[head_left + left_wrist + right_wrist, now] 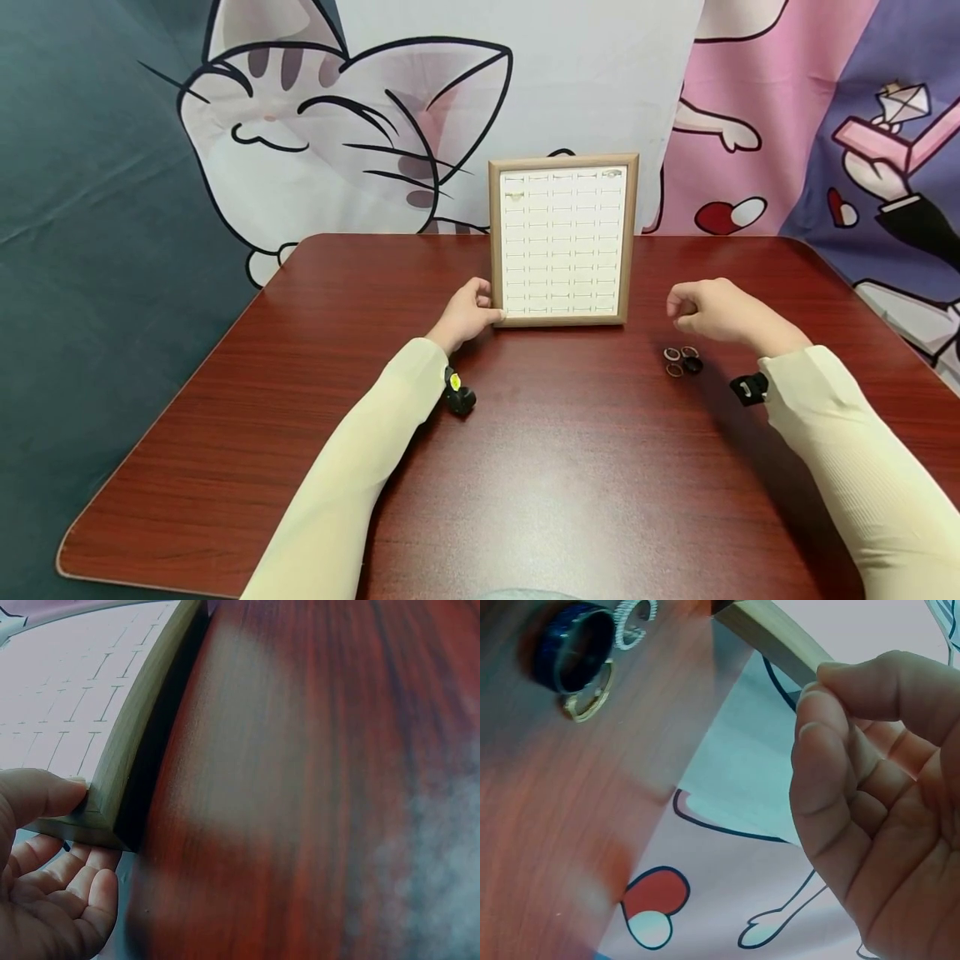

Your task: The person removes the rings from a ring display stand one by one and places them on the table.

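Note:
A wood-framed ring display board [562, 242] with a white slotted face stands tilted back on the table. Two rings sit in its slots: a silver-toned ring [612, 173] at top right and a gold-toned ring [514, 195] at upper left. My left hand [467, 315] grips the board's lower left corner, thumb [45, 793] on the front and fingers behind the edge. Curled, with thumb and forefinger tips together, my right hand [712, 312] hovers just beyond several loose rings. Nothing shows between its fingertips. Those include a dark wide ring [574, 646], a silver ring [634, 622] and a gold ring [591, 694].
The dark red wooden table [540, 467] reflects light near its front. Behind it hangs a cartoon-printed cloth [600, 75], with a dark green cloth [90, 250] to the left. Each wrist carries a small black camera.

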The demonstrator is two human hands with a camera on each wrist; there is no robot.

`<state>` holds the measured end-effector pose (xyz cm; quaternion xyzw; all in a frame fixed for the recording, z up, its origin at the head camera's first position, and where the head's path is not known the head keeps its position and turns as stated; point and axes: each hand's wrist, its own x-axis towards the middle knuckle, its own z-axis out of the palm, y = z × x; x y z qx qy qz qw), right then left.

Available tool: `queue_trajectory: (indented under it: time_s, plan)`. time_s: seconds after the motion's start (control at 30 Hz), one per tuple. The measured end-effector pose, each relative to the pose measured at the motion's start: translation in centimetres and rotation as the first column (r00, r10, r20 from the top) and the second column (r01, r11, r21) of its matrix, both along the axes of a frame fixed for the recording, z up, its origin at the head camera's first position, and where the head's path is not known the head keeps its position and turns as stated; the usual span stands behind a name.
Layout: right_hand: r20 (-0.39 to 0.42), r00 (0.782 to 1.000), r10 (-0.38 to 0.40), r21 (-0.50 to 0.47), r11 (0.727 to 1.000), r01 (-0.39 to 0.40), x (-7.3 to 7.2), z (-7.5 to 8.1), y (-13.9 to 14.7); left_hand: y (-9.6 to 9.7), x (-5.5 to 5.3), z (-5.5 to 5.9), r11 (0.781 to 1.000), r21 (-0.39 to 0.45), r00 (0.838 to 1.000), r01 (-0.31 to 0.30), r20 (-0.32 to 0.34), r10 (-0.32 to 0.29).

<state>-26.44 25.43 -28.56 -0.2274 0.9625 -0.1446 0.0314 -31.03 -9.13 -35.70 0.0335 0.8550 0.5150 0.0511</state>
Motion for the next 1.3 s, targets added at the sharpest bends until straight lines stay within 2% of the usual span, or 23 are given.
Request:
queue_trajectory:
  time_s: [0.5, 0.77, 1.03, 1.3]
  plan:
    - [-0.073, 0.997, -0.022, -0.039, 0.999, 0.019, -1.2, 1.0, -1.6, 0.1, 0.1, 0.1, 1.0, -0.01, 1.0, -0.004, -0.009, 0.004]
    - [-0.068, 0.997, -0.022, -0.05, 0.999, 0.018, -1.8, 1.7, -2.4, 0.1, 0.1, 0.2, 1.0, -0.012, 1.0, -0.008, -0.007, 0.008]
    - [-0.126, 0.992, -0.009, -0.063, 0.998, 0.001, -2.8, 2.2, -3.5, 0.0, 0.1, -0.1, 1.0, -0.014, 1.0, -0.01, -0.009, 0.01]
    - [-0.179, 0.984, -0.028, -0.058, 0.998, 0.018, -3.9, 3.8, -4.7, 0.1, 0.2, 0.0, 1.0, -0.012, 1.0, -0.007, -0.01, 0.007]
